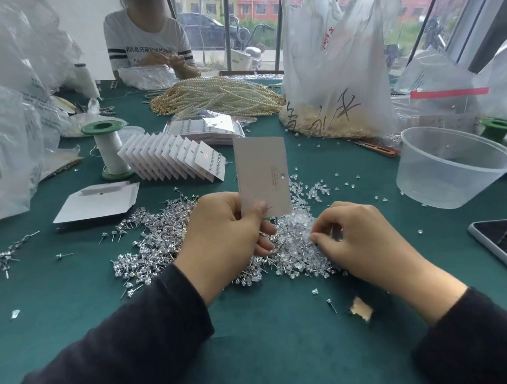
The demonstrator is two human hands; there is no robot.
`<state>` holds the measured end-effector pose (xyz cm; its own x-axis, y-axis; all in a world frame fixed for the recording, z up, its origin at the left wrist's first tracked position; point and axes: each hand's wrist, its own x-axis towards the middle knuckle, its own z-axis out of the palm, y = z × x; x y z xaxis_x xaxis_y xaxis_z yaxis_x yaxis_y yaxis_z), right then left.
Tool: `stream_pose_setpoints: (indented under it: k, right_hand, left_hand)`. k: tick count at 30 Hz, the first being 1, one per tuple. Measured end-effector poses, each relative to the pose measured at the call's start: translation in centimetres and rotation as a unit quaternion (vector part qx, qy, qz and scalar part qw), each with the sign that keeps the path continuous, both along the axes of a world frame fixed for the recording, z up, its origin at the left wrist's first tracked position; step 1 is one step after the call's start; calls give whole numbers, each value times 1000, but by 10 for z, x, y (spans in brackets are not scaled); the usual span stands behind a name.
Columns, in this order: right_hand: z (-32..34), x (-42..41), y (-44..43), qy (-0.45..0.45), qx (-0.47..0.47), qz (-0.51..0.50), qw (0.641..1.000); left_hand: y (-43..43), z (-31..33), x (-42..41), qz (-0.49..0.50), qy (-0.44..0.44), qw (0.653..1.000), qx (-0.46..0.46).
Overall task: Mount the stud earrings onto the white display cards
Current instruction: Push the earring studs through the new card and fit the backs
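Green cloth covers the table (255,353). The left hand (225,237) holds one white display card (261,173) upright above the middle of the work area, thumb on the near face at its lower edge and fingers curled behind. The card shows its plain back, with a small round hole near the centre. The right hand (363,239) rests low on the heap of clear plastic backs (296,242), fingers curled and tips drawn together in the heap; whether a piece is pinched between them is too small to tell. The loose stud earrings (152,241) lie in a wide silver pile just left of that heap, under and beside the left hand, with strays scattered toward the left edge. Containers: a translucent round tub (451,169) stands upright and open-topped on the right, apart from the heap. A tall clear plastic bag (334,79) with dark handwriting stands behind the card, and gold-coloured small pieces (325,123) fill its bottom. Crumpled clear bags (6,146) sit at far left, contents unclear. Clear sleeves (208,129) holding printed cards lie stacked behind a fanned row of filled cards (171,158), the front one bearing rows of studs. Flat white blanks (97,201) lie left of the stud pile. A green-flanged spool (110,149) of white thread stands beside the row. Pearl strands (218,96) are heaped further back. A phone (504,246) lies at the right edge. A second person (147,41) sits across the table.
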<state>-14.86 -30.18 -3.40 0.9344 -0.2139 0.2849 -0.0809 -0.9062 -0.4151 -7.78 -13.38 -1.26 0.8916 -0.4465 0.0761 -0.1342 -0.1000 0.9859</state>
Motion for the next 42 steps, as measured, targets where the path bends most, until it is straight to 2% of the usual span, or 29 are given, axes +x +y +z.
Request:
stream_pose_setpoints:
  k: [5,8,12,17,26,34,42]
  right_hand:
    - [1,10,4,39,56,-65,996]
    - [4,11,3,89,58,-67,992]
    - [6,7,-3,105,56,-41,992]
    - [11,0,-9,1,84,-42,996]
    - [15,-1,-6,-68,204,-27,976]
    - [12,-3,33,-256,185,69,946]
    - [3,1,41,-248,188,101,945]
  left_hand:
    - [-3,-3,-6,-21,19,1000,-8]
    - [-4,-4,-7,-25,19,999,-9]
    - [-4,-5,-7,-24,23,999,-8]
    - [-4,-4,-6,-23,68,997,-25]
    - [-4,-3,-7,-17,111,993,-46]
    - [-6,-2,-11,-17,119,991,-51]
    - [-8,-1,-15,-17,115,991,-62]
